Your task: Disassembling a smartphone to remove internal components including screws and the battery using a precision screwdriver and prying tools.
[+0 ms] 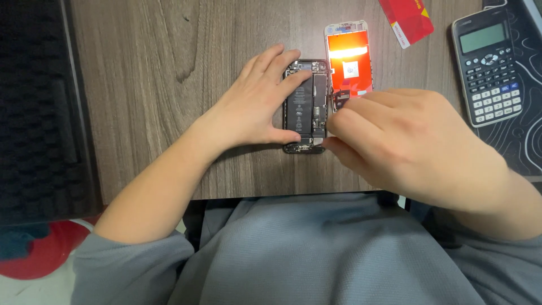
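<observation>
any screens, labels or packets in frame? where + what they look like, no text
Detached phone screen panel: right of the opened phone, rectangular, back glowing orange-red, small white square label at centre.
Calculator: right on a dark mat, black, grey-green display.
Red packet: top edge, flat, yellow corner.
Battery: inside the phone, black with small markings.

Left hand [257,104] steadies opened phone [305,107] — right hand [412,144] pinches beside it.

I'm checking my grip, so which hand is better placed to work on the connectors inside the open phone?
Probably the right hand: its fingertips are pinched at the phone's right edge, beside the screen panel. The left hand lies flat across the phone's left side, bracing it on the table.
</observation>
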